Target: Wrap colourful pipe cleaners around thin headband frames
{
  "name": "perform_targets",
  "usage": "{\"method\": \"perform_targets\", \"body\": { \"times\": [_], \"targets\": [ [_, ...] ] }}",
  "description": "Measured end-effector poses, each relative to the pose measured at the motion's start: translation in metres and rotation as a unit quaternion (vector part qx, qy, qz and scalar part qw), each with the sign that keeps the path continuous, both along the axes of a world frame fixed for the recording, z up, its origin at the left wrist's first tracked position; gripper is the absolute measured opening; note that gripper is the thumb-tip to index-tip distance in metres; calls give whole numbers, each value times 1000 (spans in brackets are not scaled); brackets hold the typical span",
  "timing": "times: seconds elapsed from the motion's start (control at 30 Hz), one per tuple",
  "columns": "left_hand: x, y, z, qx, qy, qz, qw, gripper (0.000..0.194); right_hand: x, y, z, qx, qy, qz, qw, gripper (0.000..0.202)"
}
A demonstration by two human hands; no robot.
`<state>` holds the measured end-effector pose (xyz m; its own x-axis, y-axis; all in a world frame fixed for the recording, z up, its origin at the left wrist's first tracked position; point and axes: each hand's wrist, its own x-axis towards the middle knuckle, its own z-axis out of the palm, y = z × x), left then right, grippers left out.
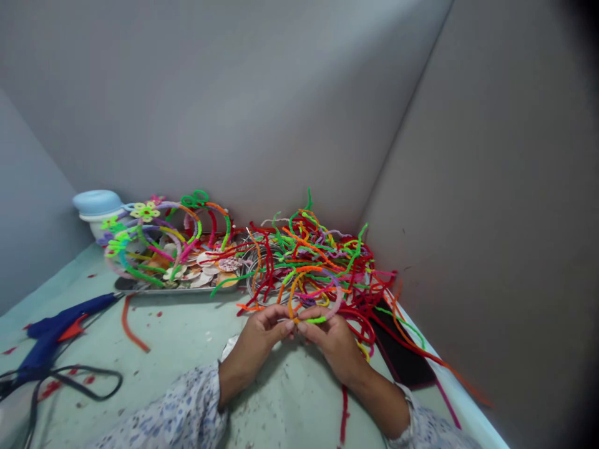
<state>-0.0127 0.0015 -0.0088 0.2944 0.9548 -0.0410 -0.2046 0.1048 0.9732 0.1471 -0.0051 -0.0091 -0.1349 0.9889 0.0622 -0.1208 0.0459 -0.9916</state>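
Observation:
Both hands meet near the middle of the view, holding a multicoloured pipe-cleaner ring [336, 300] between them. Orange, lavender and bright green stretches show along the ring, which stands up from the fingertips. My left hand [257, 342] pinches its orange end between thumb and fingers. Closed on the green part, my right hand [336, 344] grips it close to the left fingertips. The exact join between the thumbs is too small to make out. Right behind the ring lies a tangled heap of pipe cleaners [322, 246] in red, green, orange and other colours.
A metal tray [187, 289] at the back left carries round discs and finished pipe-cleaner headbands [206, 218] with flowers. Behind it stands a blue-lidded container [98, 206]. A blue glue gun [60, 327] and its cord lie left. A dark flat object [402, 355] lies right; grey walls enclose the table.

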Motion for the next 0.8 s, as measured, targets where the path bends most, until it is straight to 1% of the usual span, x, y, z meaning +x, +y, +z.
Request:
{"method": "perform_targets", "body": {
  "times": [0.1, 0.3, 0.57, 0.6, 0.8],
  "targets": [
    [0, 0, 1, 7, 1, 1, 1000, 16, 1, 0, 0, -9, 5, 5, 1000, 18],
    [1, 2, -1, 24, 19, 0, 1000, 11, 2, 3, -7, -4, 12, 18, 1000, 15],
    [1, 3, -3, 42, 39, -2, 998, 9, 2, 4, -8, -6, -1, 12, 1000, 12],
    [1, 3, -3, 42, 38, -10, 998, 10, 1, 4, -8, -4, -2, 12, 1000, 13],
    [2, 0, -3, 65, 53, -1, 996, 10, 0, 3, -6, 15, 0, 11, 1000, 10]
  ]
}}
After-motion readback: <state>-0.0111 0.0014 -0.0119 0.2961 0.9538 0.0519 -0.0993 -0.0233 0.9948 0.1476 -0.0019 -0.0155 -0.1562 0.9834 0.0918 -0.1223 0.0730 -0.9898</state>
